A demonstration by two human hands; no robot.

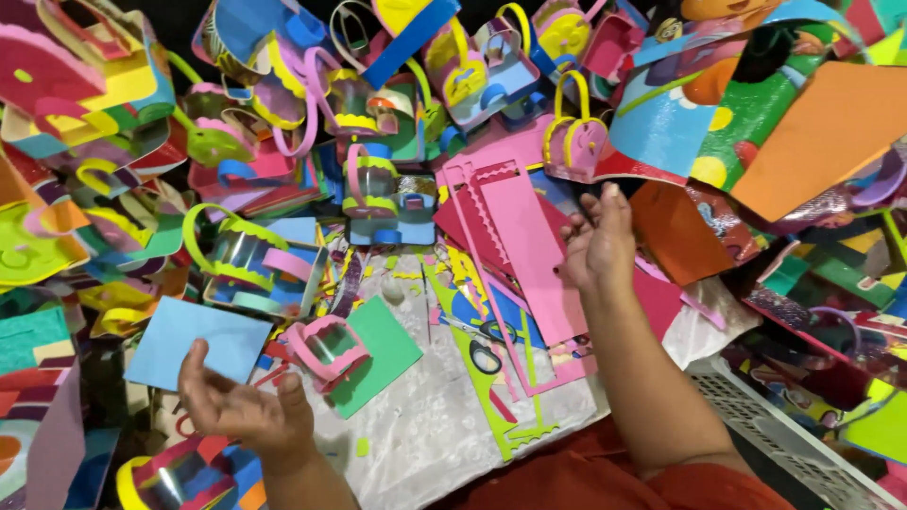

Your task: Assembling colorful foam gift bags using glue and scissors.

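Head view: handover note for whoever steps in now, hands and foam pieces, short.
Left hand: open, palm up, holding nothing; nearest is the light blue foam sheet.
Right hand: fingers on the pink foam sheet, which has cut-out strips; grip cannot be confirmed.
Scissors lie on the white cloth between the hands, beside a green foam sheet with a small pink-framed basket on it.
Done: many small foam baskets piled behind.
Left: uncut sheets and scraps lie loose around the cloth.

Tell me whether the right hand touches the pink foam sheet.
Touching: the head view shows the right hand gripping the pink foam sheet at its edge.
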